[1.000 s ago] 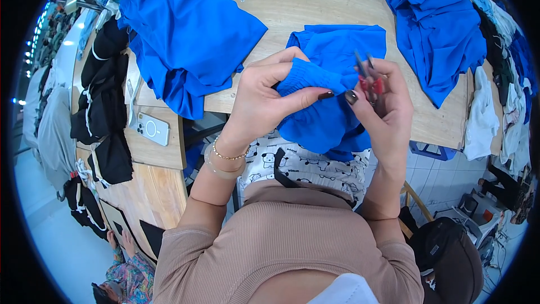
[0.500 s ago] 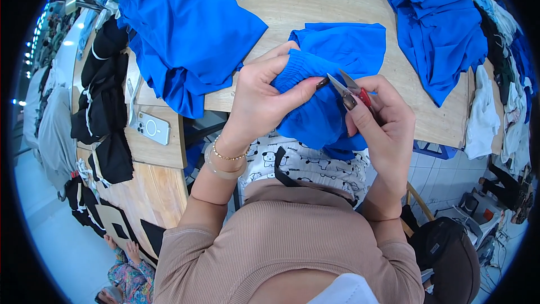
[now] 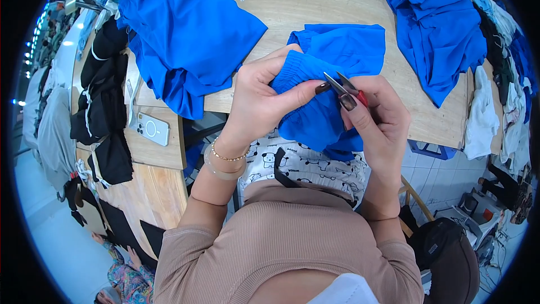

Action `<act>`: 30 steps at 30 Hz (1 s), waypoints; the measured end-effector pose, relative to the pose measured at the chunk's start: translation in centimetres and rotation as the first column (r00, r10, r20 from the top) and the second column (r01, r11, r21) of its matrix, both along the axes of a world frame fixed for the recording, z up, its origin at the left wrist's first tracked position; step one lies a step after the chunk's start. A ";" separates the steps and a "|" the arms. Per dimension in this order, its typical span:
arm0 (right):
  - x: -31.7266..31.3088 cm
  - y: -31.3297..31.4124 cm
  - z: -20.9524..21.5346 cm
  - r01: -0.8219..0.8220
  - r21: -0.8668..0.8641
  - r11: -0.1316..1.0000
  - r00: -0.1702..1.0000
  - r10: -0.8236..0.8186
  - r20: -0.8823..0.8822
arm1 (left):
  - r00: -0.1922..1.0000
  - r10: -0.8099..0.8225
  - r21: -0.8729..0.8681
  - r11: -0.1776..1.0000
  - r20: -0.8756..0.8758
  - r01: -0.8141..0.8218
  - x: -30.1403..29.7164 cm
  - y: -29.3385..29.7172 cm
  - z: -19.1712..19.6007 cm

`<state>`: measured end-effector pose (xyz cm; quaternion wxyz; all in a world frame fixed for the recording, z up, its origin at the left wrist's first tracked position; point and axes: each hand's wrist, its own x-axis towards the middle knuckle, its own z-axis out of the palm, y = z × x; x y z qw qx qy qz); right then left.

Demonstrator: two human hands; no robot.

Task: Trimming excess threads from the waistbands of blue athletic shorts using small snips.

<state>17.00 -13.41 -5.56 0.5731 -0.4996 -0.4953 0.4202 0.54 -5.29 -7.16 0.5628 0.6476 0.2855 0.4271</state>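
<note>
- Left hand [image 3: 260, 101] was clenched around the gathered elastic waistband of a bright blue knit garment [image 3: 332, 73], bunching it so the edge stood up toward the blades.
- Right hand [image 3: 376, 118] pinched small red-handled thread snips [image 3: 344, 87], tips against the waistband, apparently to trim it.
- Garment hung from the pale wooden worktable [image 3: 315, 0] edge to the lap, keeping the worked edge close to both hands.
- More blue garments [image 3: 185, 28] lay piled on either side.

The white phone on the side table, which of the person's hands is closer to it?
Left. The left hand, gripping the blue garment, is just right of the white phone. The right hand, holding red-handled snips, is farther right, beyond the garment.
</note>
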 end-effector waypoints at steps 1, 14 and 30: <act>0.0 0.0 0.0 0.000 0.000 1.000 1.000 0.000 0.000 | 1.000 -0.010 0.005 1.000 0.013 0.010 0.0 0.0 -0.1; 0.5 -0.2 1.3 0.056 -0.134 0.989 0.998 -0.050 0.048 | 0.999 0.007 0.089 0.996 0.036 -0.010 0.1 0.3 -0.3; 0.5 0.2 0.8 0.020 -0.084 0.996 0.996 -0.012 0.090 | 0.999 -0.002 0.076 0.997 0.045 -0.002 0.0 0.3 -0.4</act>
